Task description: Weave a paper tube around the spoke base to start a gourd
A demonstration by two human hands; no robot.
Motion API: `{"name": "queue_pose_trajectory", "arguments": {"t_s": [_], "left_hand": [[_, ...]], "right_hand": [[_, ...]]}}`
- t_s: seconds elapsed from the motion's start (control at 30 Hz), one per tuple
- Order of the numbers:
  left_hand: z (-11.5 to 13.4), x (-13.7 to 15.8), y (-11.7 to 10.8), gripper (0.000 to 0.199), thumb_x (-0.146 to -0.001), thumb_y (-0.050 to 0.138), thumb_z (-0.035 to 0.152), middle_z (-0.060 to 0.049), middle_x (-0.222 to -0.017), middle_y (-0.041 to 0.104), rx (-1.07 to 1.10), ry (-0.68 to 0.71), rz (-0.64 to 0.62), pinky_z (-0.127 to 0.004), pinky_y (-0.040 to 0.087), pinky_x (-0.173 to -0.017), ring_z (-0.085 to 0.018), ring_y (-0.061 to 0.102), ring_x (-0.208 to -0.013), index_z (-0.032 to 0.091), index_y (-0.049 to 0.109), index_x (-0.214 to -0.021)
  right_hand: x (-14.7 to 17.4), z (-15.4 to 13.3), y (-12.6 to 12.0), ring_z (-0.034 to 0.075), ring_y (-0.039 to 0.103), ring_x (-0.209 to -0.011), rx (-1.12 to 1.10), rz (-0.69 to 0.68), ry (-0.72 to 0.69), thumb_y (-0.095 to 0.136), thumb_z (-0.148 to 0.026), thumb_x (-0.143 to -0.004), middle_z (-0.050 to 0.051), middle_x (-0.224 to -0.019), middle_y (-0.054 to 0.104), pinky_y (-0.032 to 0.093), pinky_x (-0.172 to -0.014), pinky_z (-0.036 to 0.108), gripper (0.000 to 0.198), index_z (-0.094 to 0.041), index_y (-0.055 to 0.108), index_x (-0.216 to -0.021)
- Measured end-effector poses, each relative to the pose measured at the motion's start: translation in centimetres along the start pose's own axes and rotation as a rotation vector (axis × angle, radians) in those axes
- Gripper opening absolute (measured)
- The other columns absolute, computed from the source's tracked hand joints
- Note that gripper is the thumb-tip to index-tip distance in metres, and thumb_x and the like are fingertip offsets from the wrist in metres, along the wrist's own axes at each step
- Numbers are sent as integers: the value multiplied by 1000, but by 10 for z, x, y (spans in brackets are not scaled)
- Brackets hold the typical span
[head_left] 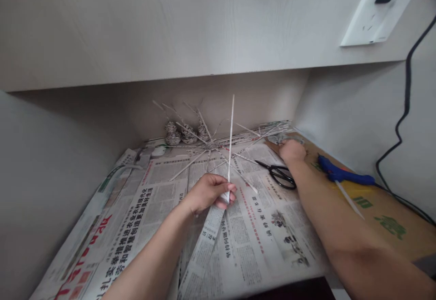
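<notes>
Paper stick [231,141], nearly upright, tip upward

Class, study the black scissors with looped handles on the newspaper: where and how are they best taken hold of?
Probably grip the black, loop-handled scissors by the loops, from the near side, left of the right forearm close beside them: the loops lie nearer the person, while the pointed blades aim away, toward the spoked weave of rolled paper.
</notes>
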State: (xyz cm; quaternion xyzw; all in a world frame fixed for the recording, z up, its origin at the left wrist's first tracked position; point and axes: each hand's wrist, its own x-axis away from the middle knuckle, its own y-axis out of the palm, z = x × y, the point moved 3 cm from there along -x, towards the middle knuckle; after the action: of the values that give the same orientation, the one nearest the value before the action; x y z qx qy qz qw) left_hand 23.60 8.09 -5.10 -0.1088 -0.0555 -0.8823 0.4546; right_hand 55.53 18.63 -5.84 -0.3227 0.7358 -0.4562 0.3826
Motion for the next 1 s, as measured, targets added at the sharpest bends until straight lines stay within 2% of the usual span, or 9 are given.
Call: {"name": "queue_pose_trajectory", "arguments": {"t_s": [0.13,0.3,0.5,0.63,0.7,0.73,0.8,0.87,1.0], "left_hand": [[-1,-2,-4,38,-68,65,47,-9,-83,68,104,40,71,-24,51,-48,-17,63,-69,13,64,-85],[1,-2,-8,38,-70,65,46,-12,-92,67,195,79,129,-26,54,-51,-22,64,-81,12,64,-87],[-2,-6,-8,36,-73,63,44,-13,-87,68,281,79,128,-28,54,-51,-22,66,-74,12,60,-90],[-7,-8,-8,35,-72,64,42,-11,-78,68,277,52,142,-28,54,-51,-19,66,-65,12,60,-90],[-8,-9,-8,34,-72,64,41,-10,-77,68,258,51,140,-28,54,-51,-18,66,-63,12,60,-89],[-8,-9,-7,34,-72,64,42,-10,-77,68,248,54,136,-27,54,-51,-18,66,-63,12,60,-89],[-8,-8,-6,34,-73,63,42,-10,-77,68,226,64,126,-28,54,-51,-18,66,-63,12,60,-88],[-8,-8,-5,35,-73,63,43,-10,-76,68,199,70,114,-28,53,-52,-18,65,-64,12,60,-89],[-10,-8,-3,38,-72,63,44,-11,-77,67,144,60,81,-28,53,-53,-18,65,-65,10,61,-88]], "right_hand": [[-10,-5,-5,34,58,-94,22,47,27,53,-44,-78,23,-102,62,44,-73,42,43,-10,65,-101],[-20,-3,-3,30,60,-88,-29,-18,15,55,-29,-79,18,-92,64,45,-71,42,20,-14,68,-82],[-24,4,-10,32,58,-85,-128,16,83,65,-40,-71,18,-89,63,42,-68,41,29,-15,64,-84],[0,-22,-24,34,56,-92,-204,37,-2,73,-32,-64,22,-92,62,39,-74,44,47,-12,58,-104],[26,-47,-31,30,57,-91,-265,-16,-96,70,-32,-69,16,-89,65,39,-75,40,33,-16,63,-96],[43,-62,-34,25,59,-88,-331,-93,-192,66,-37,-72,11,-87,66,41,-73,34,24,-20,66,-89],[84,-94,-33,22,60,-85,-700,-536,-406,56,-46,-79,8,-90,67,44,-68,29,30,-20,68,-89],[123,-117,-35,18,61,-79,-997,-930,-477,51,-50,-81,8,-92,67,45,-62,27,38,-19,67,-98],[158,-131,-33,13,56,-49,-1242,-1131,-400,58,-47,-78,4,-67,65,45,-50,28,39,-16,65,-100]]}}
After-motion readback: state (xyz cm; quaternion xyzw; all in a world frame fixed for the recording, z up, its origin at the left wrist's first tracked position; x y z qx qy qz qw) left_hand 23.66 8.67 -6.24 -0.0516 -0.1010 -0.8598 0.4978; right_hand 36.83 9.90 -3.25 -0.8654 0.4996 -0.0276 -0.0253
